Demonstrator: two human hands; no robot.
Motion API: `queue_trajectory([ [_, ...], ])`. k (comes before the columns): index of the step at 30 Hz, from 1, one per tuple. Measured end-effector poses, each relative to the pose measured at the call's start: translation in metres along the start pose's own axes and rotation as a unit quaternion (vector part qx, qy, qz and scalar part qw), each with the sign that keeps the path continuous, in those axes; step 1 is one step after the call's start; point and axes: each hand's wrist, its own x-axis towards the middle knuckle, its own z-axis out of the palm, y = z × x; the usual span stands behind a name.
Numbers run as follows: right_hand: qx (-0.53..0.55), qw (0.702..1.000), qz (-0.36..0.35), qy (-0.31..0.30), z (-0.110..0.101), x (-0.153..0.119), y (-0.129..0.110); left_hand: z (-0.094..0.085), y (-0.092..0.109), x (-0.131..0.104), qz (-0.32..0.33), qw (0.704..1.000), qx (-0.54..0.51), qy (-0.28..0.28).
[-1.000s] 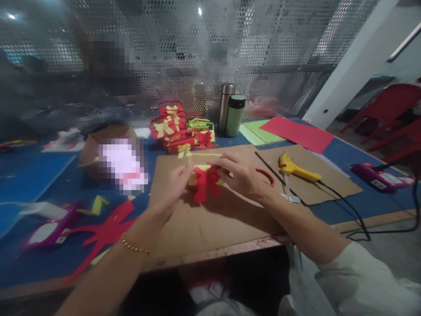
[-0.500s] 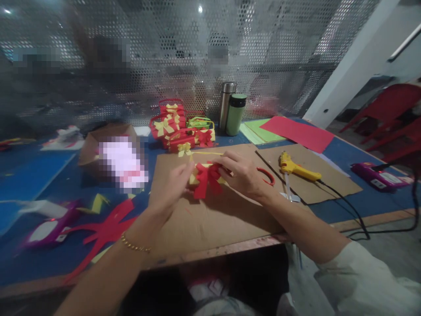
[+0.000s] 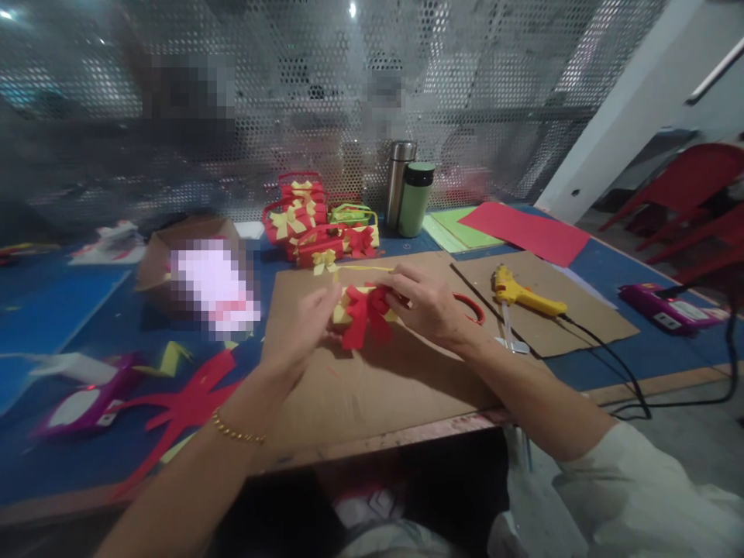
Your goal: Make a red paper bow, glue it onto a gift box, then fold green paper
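Observation:
A small yellow paper basket [image 3: 342, 313] with a thin yellow handle sits over the brown cardboard [image 3: 349, 411], between my hands. On its front is a red bow [image 3: 367, 314] with two hanging tails. My left hand [image 3: 305, 325] holds the basket's left end, thumb and fingers closed around it. My right hand [image 3: 427, 302] pinches at the right side of the bow, its fingertips partly hidden behind the knuckles. Just right of that hand lie red-handled scissors [image 3: 477, 308], largely covered by it.
Behind stand finished red and yellow paper baskets [image 3: 296, 221], a steel flask [image 3: 400, 182] and a green cup [image 3: 417, 203]. A yellow glue gun [image 3: 526, 296] with a black cord lies right. Red paper strips [image 3: 191, 395] and a purple power strip [image 3: 87, 399] lie left.
Both hands stay almost where they were, on the basket and bow. The whole view has shifted very slightly.

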Motion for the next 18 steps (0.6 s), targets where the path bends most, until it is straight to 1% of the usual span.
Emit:
queue_trajectory([
  [7,-0.015,1.0,-0.004,-0.002,-0.0016,0.0001,-0.0004,0.0013,0.0034,-0.0027,-0.008,1.0,-0.003,-0.012],
  [12,0.0,1.0,0.008,-0.011,-0.0022,0.0,0.001,0.0007,0.0023,-0.0016,-0.004,1.0,-0.002,-0.008],
  [18,0.002,1.0,0.0,-0.012,-0.0051,0.0013,0.002,0.0002,0.0015,-0.0004,-0.012,1.0,-0.007,-0.011],
])
